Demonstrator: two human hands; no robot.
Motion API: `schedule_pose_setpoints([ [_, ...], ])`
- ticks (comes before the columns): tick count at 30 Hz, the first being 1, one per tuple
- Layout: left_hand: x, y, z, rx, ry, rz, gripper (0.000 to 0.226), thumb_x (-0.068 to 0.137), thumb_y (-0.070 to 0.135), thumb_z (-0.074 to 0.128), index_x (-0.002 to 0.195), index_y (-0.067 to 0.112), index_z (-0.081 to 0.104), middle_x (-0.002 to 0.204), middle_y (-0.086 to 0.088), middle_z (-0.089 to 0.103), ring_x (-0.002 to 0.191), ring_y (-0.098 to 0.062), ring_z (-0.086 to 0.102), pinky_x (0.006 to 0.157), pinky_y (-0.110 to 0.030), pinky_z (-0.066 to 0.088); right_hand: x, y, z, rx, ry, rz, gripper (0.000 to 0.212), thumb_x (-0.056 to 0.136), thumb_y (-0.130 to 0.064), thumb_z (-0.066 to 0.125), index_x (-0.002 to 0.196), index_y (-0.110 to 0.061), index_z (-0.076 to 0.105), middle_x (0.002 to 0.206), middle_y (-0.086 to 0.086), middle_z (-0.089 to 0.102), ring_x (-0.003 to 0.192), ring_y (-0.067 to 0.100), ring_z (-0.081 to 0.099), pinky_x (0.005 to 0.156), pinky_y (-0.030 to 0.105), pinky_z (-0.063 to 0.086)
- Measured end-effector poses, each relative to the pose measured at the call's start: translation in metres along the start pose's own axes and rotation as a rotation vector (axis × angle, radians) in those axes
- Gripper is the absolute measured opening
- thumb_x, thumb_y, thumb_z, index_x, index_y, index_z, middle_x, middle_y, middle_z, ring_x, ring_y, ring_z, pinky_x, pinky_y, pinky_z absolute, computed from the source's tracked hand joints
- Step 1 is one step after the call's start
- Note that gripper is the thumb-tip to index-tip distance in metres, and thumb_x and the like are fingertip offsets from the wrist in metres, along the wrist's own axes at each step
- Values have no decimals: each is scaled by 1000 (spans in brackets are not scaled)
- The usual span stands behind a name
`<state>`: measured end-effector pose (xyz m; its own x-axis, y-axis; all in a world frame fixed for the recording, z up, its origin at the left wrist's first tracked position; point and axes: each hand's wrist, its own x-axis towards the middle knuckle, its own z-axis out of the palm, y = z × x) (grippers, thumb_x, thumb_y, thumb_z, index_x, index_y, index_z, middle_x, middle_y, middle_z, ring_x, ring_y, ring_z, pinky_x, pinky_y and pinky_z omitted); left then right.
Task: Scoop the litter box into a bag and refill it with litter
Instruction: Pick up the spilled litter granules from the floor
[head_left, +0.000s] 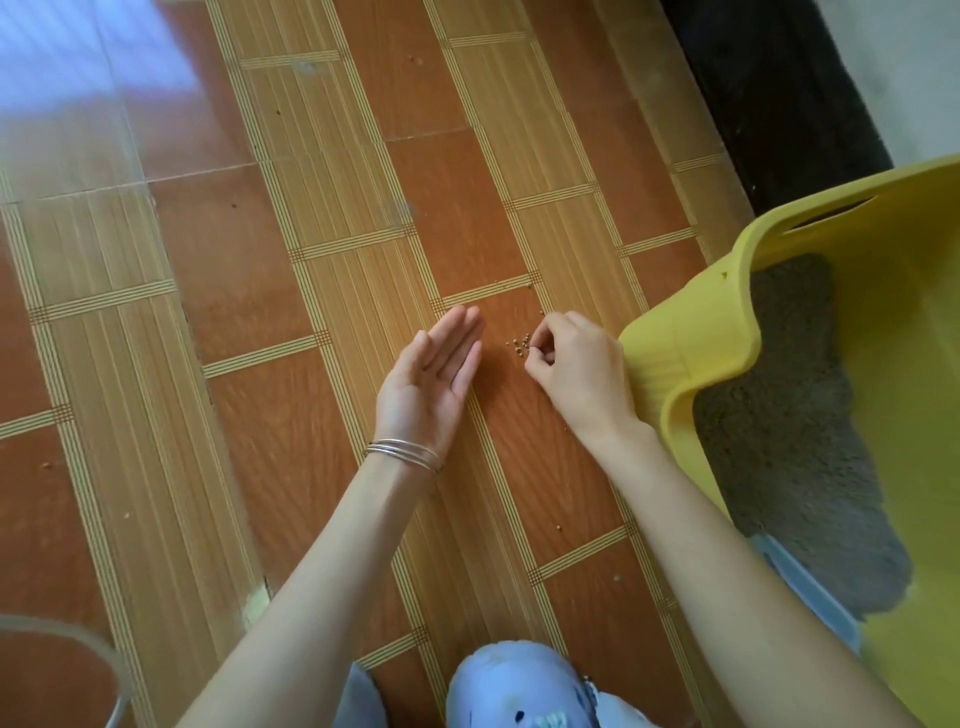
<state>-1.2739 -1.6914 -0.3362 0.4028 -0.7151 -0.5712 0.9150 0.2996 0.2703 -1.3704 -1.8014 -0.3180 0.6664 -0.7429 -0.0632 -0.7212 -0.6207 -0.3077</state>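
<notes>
Nearest, we see a pale blue shoe (519, 686) on the tiled floor (234, 249). Farther out, our left hand (431, 379) lies flat, palm up, fingers straight. Our right hand (576, 364) curls its fingertips over scattered litter grains (521, 345); we cannot tell whether it pinches any. The yellow litter box (691, 338), holding grey litter (779, 415), stands touching it on the right.

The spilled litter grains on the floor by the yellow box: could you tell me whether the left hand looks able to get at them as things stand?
Probably yes. The left hand lies open, palm up, just beside the litter grains, with only bare floor between. The right hand is already picking at them from the other side, which may crowd it.
</notes>
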Motion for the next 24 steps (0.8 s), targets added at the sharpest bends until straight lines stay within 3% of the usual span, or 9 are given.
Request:
schedule_pose_setpoints([
  [3,-2,-6,3,13,15,-20,34,99,16,32,110,-2,59,108,-13,69,108,-20,63,93,-29,50,-7,-9,-10,257,84,75,3,76,-10,66,74,-13,64,74,-1,64,67,12,58,67,27,49],
  [5,-2,-10,4,4,8,-49,34,99,16,32,109,-1,60,106,-13,70,104,-19,65,92,-27,51,-15,-23,-18,439,77,82,1,76,-11,68,76,-12,68,75,-3,67,70,7,61,70,19,49],
  [9,-3,-14,7,-35,21,-69,33,99,15,33,107,-1,61,103,-12,71,98,-19,67,88,-27,52,-28,-37,-20,556,59,29,4,78,-13,72,82,-13,72,82,-3,68,77,4,61,72,10,45],
  [13,-3,-9,8,-158,19,-60,41,99,13,33,97,-5,70,108,-19,68,100,-25,66,91,-33,51,-36,-14,-21,409,105,98,18,85,-9,64,102,-13,68,97,-3,61,81,4,57,78,16,49],
  [17,-1,-2,6,-193,10,-35,43,99,13,33,93,-6,71,109,-20,67,101,-27,66,91,-34,51,-45,1,-16,114,-55,209,36,90,-7,56,126,-6,51,117,6,46,99,16,54,90,26,46],
  [19,-1,0,4,-187,4,-33,43,99,13,33,93,-6,71,111,-19,67,103,-27,65,92,-34,51,-47,5,-14,57,-98,257,41,91,-11,56,129,-4,46,120,8,43,102,19,54,89,26,44],
  [24,-3,3,2,-166,-12,-37,44,100,14,33,95,-5,71,113,-19,66,105,-27,64,93,-35,50,-41,4,-9,209,-60,352,36,86,-13,63,120,-6,53,114,7,48,93,17,59,86,27,49],
])
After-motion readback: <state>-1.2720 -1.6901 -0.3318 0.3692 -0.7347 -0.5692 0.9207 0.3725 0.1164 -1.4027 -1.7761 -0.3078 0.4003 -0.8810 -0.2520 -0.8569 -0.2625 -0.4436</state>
